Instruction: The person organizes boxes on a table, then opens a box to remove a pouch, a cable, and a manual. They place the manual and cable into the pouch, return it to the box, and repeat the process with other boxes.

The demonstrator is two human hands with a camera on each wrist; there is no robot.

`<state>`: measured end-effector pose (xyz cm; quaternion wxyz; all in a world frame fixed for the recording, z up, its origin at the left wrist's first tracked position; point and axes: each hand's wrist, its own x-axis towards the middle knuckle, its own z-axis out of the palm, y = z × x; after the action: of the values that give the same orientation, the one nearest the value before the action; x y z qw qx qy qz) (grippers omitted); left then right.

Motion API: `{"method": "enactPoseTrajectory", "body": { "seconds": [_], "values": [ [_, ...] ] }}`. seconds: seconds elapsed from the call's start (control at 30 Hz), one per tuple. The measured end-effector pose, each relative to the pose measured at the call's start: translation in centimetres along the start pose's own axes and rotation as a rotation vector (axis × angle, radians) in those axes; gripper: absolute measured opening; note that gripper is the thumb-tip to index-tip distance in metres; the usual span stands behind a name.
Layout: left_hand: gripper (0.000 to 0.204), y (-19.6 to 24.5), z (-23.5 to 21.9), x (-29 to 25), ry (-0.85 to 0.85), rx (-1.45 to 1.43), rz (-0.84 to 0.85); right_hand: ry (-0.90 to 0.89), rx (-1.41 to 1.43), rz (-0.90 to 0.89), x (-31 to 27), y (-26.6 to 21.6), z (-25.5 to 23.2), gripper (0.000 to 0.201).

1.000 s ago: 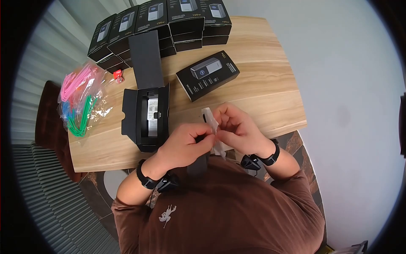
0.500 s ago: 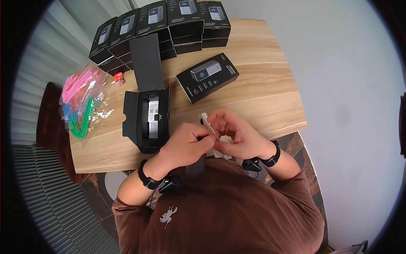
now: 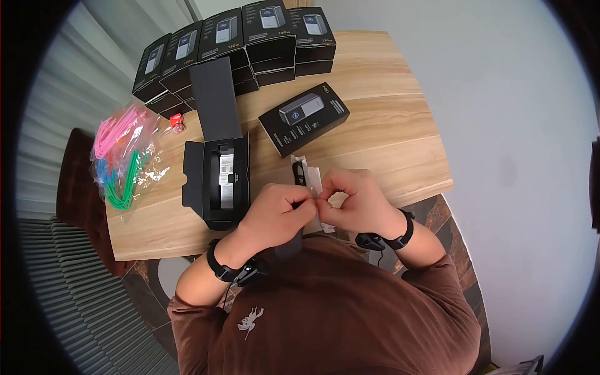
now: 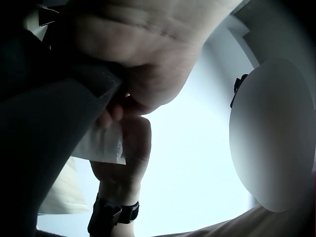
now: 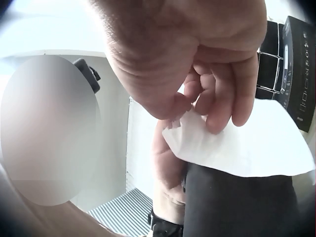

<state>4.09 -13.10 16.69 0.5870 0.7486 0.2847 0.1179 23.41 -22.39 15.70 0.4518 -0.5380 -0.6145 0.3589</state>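
Note:
Both hands meet at the table's front edge over a thin white plastic bag (image 3: pixel 314 180). My left hand (image 3: pixel 275 212) pinches the bag at its side. Thumb and forefinger of my right hand (image 3: pixel 356 201) pinch the same edge, right beside the left fingertips. A black cable (image 3: pixel 299 172) shows at the bag's far end. Under the left hand hangs a dark grey box-like piece (image 3: pixel 289 246), also large in the left wrist view; the left fingers' hold on it is hidden. In the right wrist view, the bag (image 5: pixel 242 145) spreads beneath the right fingers.
An open black box (image 3: pixel 217 187) with a white label inside stands left of the hands. A closed black box (image 3: pixel 304 119) lies beyond them. Stacked black boxes (image 3: pixel 269 50) line the back. At left are a bag of coloured ties (image 3: pixel 119 156) and a small red item (image 3: pixel 177 122).
The white bag has turned and spread, showing more of the black cable at its far end. My right fingers have come in to pinch its edge; the left hand has barely moved.

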Motion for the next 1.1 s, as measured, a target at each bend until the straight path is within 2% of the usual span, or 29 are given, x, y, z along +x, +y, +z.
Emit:
{"method": "enactPoseTrajectory", "body": {
  "seconds": [0.03, 0.13, 0.23, 0.33, 0.43, 0.53, 0.63, 0.73, 0.83, 0.93, 1.1],
  "values": [
    [0.02, -0.1, 0.2, 0.0, 0.034, 0.01, 0.005, 0.025, -0.103, -0.055, 0.0, -0.1, 0.0, 0.01],
    [0.02, 0.1, 0.7, 0.1, 0.152, 0.097, 0.054, 0.069, -0.104, 0.019, -0.3, -0.3, 0.6, 0.014],
    [0.02, 0.1, 0.7, 0.2, 0.117, 0.043, 0.018, 0.003, 0.15, 0.133, -0.5, 0.5, 0.8, 0.014],
    [0.021, 0.1, 0.2, 0.4, -0.024, 0.112, -0.057, -0.033, 0.654, 0.27, -0.2, 1.0, 1.0, 0.02],
    [0.022, -0.3, 0.3, 0.4, -0.063, -0.013, -0.057, -0.126, 0.786, 0.244, 0.3, 1.3, 0.6, 0.027],
    [0.019, -0.8, 0.4, 0.2, -0.026, -0.09, 0.017, -0.169, 0.914, 0.234, 0.3, 1.7, 0.6, 0.026],
    [0.018, -0.5, 0.3, 0.2, -0.067, -0.427, -0.015, -0.225, 1.246, 0.222, 0.3, 2.4, 1.1, 0.032],
    [0.018, -0.2, -0.4, 0.2, -0.126, -0.414, -0.021, -0.262, 0.905, 0.202, 0.4, 1.3, 0.5, 0.019],
    [0.018, 0.1, -0.7, 0.3, -0.179, -0.182, -0.035, -0.204, 0.826, 0.176, 0.2, 0.7, 0.7, 0.02],
    [0.016, 0.0, -0.3, 0.5, -0.153, -0.226, 0.004, -0.159, 0.83, 0.249, 0.3, 0.3, 0.7, 0.023],
    [0.011, 0.0, -0.3, 0.7, -0.168, -0.27, 0.018, -0.182, 0.789, 0.229, 0.4, 0.7, 0.5, 0.025]
  ]
}}
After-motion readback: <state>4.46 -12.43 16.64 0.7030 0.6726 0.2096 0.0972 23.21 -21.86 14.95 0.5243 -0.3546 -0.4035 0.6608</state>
